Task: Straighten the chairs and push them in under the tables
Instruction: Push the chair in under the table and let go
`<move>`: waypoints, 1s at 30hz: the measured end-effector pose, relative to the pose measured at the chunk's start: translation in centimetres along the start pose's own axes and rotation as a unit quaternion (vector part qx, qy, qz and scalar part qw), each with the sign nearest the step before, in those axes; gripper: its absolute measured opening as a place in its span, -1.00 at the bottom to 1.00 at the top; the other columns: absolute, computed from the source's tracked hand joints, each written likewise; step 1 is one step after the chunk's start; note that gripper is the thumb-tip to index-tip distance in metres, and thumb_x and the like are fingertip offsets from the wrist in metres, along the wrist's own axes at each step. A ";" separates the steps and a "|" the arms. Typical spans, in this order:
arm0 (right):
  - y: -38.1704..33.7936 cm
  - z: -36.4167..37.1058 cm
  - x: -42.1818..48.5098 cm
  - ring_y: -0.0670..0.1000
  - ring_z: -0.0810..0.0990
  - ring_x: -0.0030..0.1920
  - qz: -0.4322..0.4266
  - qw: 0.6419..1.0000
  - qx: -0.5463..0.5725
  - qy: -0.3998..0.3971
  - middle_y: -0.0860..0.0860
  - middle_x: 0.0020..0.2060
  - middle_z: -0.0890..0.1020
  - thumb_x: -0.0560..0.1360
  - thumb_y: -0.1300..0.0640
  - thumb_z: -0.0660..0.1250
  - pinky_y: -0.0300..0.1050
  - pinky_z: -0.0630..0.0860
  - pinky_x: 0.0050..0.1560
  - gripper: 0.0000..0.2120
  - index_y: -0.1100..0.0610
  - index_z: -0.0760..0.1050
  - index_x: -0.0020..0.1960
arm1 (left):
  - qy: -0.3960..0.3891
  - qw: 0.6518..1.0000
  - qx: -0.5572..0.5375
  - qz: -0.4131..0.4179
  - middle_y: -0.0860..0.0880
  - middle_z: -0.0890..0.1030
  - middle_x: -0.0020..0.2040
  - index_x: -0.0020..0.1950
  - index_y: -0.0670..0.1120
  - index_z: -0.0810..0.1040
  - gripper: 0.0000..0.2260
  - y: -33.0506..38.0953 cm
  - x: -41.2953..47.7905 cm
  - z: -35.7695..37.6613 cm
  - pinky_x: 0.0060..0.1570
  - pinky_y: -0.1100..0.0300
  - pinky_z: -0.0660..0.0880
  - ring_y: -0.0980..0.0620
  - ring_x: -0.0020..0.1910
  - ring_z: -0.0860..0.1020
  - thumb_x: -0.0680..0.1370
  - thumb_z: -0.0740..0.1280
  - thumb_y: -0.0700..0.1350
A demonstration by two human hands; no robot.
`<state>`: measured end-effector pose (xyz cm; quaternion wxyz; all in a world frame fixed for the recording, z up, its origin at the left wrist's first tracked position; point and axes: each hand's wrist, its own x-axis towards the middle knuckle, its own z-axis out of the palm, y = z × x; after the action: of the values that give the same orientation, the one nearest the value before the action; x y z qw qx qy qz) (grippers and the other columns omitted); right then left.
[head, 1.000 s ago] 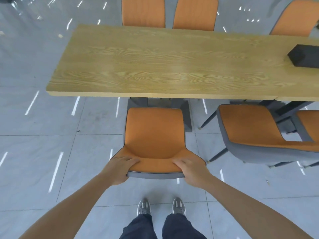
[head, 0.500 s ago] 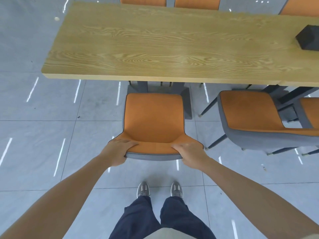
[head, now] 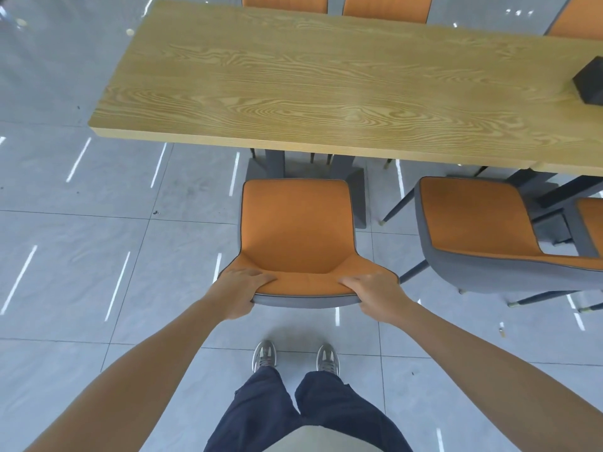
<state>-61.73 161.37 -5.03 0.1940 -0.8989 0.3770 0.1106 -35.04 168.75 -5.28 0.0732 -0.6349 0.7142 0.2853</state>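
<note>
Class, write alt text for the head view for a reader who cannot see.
A person's left hand and right hand grip the backrest of an orange chair facing a wooden table, its seat not yet underneath. A second chair stands askew beside it.

Long wooden table (head: 326, 83) on a grey tiled floor (head: 81, 256)
A black box (head: 590, 81) sits on the table at its right end, cut off by the frame; on the floor stand the near orange chair (head: 295, 223) facing the table's near edge, a second orange chair (head: 473, 220) to its right, and the person's grey shoes (head: 265, 353)
</note>
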 end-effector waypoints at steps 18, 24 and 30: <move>1.1 -1.0 -0.3 0.08 0.56 0.06 0.002 1.000 -0.020 0.011 0.06 0.11 0.59 0.47 0.40 0.12 -0.05 0.52 -0.05 -0.47 0.05 0.35 0.38 | 0.011 1.000 0.028 0.001 0.05 0.40 0.40 0.44 0.09 0.29 -0.43 0.6 1.9 -0.9 0.28 0.11 0.35 -0.04 0.35 0.38 0.48 0.18 -0.32; 0.0 -1.6 -0.1 0.13 0.55 0.08 0.024 0.999 -0.024 -0.038 0.10 0.15 0.55 0.51 0.38 0.15 -0.01 0.50 -0.06 -0.51 0.08 0.29 0.40 | 0.019 0.999 0.044 -0.003 0.02 0.46 0.35 0.41 0.06 0.32 -0.48 0.6 1.5 -1.4 0.17 0.13 0.39 -0.05 0.27 0.45 0.49 0.21 -0.30; -0.8 -2.4 -0.4 0.08 0.53 0.12 0.077 0.992 0.014 -0.097 0.02 0.19 0.53 0.51 0.10 0.26 -0.07 0.47 -0.03 -0.54 0.02 0.28 0.39 | 0.027 0.998 0.048 -0.033 0.03 0.47 0.33 0.40 0.05 0.31 -0.52 1.1 1.3 -1.2 0.12 0.16 0.38 -0.03 0.26 0.46 0.51 0.26 -0.22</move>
<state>-61.34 161.10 -2.48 0.2335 -0.8496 0.4257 0.2061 -36.02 167.02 -4.52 0.0940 -0.6614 0.7074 0.2308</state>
